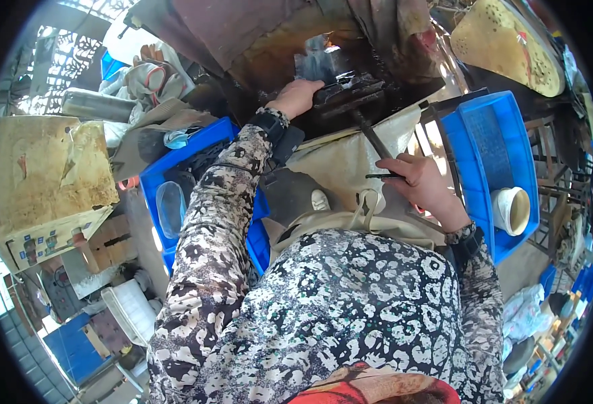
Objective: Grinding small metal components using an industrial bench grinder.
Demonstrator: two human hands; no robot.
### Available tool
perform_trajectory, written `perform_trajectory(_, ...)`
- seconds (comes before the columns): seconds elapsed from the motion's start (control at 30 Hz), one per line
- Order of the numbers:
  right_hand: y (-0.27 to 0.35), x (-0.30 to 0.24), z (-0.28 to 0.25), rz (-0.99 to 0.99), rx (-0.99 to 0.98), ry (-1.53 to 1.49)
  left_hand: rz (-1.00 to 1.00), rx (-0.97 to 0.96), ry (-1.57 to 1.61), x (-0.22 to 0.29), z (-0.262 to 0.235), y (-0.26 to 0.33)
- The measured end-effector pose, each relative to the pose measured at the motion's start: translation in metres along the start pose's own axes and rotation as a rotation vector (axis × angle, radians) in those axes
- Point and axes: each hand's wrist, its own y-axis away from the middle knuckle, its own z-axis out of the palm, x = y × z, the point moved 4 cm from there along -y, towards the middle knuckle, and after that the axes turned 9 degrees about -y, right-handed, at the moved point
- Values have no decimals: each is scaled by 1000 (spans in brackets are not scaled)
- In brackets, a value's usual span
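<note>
My left hand reaches forward and presses on a dark metal part lying on a greasy black work surface. A dark rod-like handle runs back from that part toward me. Closed around the near end of this handle is my right hand, with a thin black strip sticking out between its fingers. Both arms wear patterned black-and-white sleeves. A beige apron lies over my lap under the handle.
A blue plastic crate on my right holds a white cup-shaped piece. Another blue crate sits at my left with dark parts inside. A worn cardboard box stands further left. A perforated yellow disc lies at the top right.
</note>
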Motion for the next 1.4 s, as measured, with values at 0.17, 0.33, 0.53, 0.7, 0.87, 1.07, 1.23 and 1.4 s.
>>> perform_trajectory(0.17,5,-3,-5,-33,-17,134,-85,-132,-186,39,-43,10)
perform_trajectory(0.33,3,-3,-8,-116,-23,114,-176,-166,-238,44,-65,41)
perform_trajectory(0.53,-67,-17,-54,-104,234,-52,154,502,513,143,-226,95)
perform_trajectory(0.7,-157,-33,-70,-305,484,-9,929,614,700,233,-336,177)
perform_trajectory(0.87,-208,-50,-80,-214,521,47,868,951,623,276,-363,212)
perform_trajectory(1.07,-240,-56,-82,-201,498,83,893,951,549,297,-376,230)
perform_trajectory(1.23,-251,-56,-83,-204,479,111,854,1166,443,323,-370,233)
perform_trajectory(1.4,-281,-19,-79,-348,508,161,722,1082,321,294,-371,220)
